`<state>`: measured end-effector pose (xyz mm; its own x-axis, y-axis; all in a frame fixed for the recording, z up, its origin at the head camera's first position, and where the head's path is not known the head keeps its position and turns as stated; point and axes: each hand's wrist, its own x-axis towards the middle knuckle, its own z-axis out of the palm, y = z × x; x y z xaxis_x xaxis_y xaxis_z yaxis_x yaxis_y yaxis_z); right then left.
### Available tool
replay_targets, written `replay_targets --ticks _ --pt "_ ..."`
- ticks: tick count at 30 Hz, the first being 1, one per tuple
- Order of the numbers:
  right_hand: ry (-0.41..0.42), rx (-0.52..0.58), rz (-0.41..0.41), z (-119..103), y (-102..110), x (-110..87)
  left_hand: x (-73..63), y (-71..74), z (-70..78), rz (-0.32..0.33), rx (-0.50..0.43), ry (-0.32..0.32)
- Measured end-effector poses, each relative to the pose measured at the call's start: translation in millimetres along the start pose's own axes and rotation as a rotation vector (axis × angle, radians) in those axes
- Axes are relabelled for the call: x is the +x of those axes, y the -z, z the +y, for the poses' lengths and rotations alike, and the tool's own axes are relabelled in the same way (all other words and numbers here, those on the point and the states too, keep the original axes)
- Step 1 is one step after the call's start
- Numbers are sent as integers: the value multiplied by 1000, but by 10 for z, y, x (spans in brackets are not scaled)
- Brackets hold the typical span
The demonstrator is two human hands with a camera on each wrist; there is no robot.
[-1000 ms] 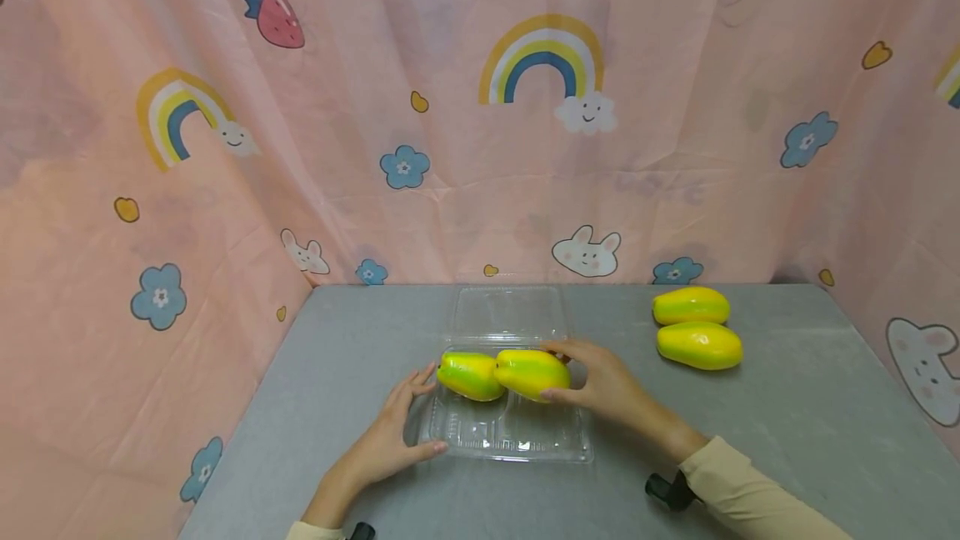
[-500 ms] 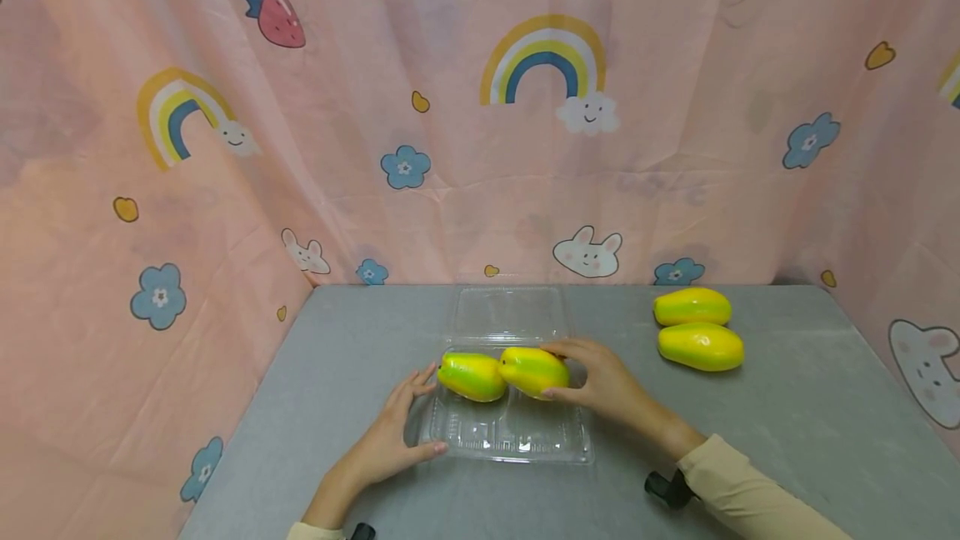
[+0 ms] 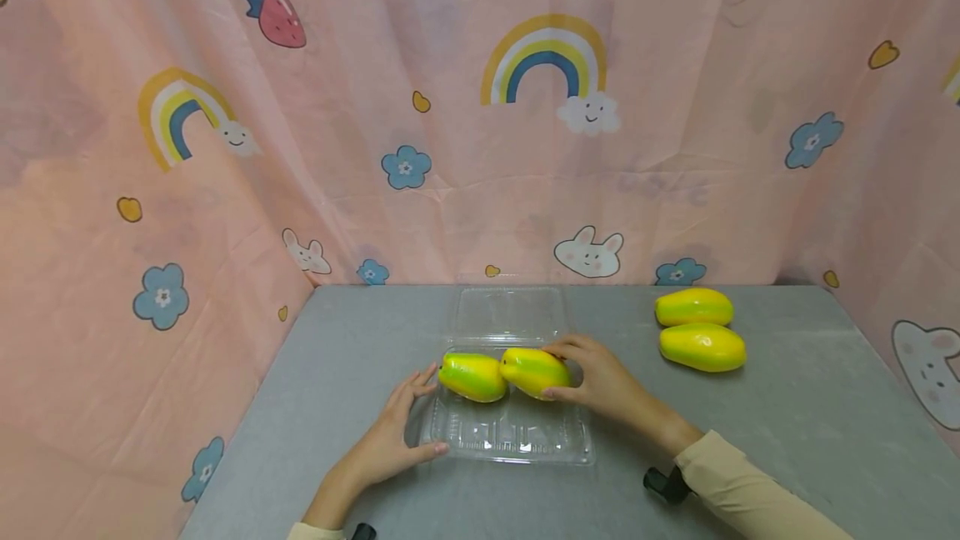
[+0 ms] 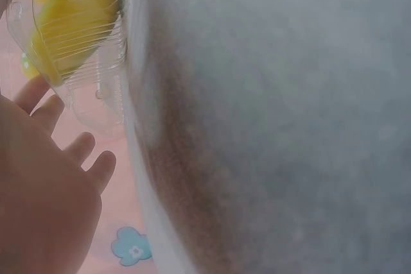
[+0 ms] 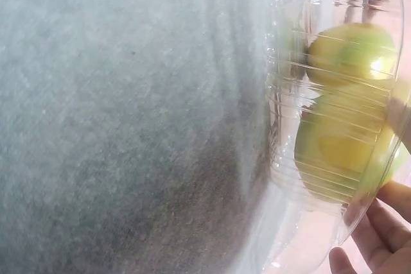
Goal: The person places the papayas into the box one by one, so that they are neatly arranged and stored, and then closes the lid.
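Note:
A clear plastic clamshell box [image 3: 510, 444] lies open on the table, its lid [image 3: 510, 312] folded back toward the curtain. Two yellow-green papayas lie end to end along the back of its base. My right hand [image 3: 600, 377] grips the right papaya [image 3: 532, 372] at its right end, thumb in front and fingers behind. The left papaya [image 3: 471, 377] sits against it, untouched by a hand. My left hand [image 3: 390, 432] is spread at the box's left side, fingertips at the rim and thumb by the front left corner. Through the ribbed wall, both papayas [image 5: 347, 142] show in the right wrist view.
Two more papayas, a rear one [image 3: 694, 307] and a front one [image 3: 703, 347], lie side by side at the back right of the grey table [image 3: 795, 440]. A pink patterned curtain [image 3: 465, 223] hangs behind the table and along its sides.
The right papaya has turned slightly in my right hand, its stem end shifting a little to the right. The left hand and the box stay where they were.

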<state>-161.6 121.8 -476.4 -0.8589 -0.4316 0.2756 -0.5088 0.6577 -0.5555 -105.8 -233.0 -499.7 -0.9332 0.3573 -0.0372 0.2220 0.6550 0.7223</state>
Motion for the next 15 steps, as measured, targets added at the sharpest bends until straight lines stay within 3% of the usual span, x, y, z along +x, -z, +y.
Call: replay_targets --ticks 15 --pt "15 -65 -27 11 -30 35 10 -15 -19 11 9 -6"
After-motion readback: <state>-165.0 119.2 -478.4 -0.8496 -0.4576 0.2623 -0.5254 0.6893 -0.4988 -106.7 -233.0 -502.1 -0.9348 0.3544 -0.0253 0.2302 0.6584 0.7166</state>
